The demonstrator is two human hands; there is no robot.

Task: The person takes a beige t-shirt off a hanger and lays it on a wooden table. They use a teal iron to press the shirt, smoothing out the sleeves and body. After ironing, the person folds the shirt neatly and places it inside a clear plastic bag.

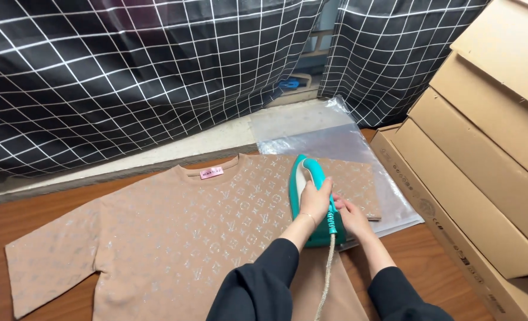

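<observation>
Left hand (315, 199) fingers wrapped round iron (309, 196) handle on shirt (204, 238); right hand (353, 217) at three o'clock, fingers flat, together.

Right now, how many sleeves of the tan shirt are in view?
2. The left sleeve lies flat on the wooden table. The right sleeve lies over the clear plastic bag, beside the teal iron held by the left hand; the right hand presses its hem.

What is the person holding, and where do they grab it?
The left hand grips a teal steam iron by its top handle. The right hand holds nothing; it rests on the tan patterned T-shirt beside the iron.
</observation>
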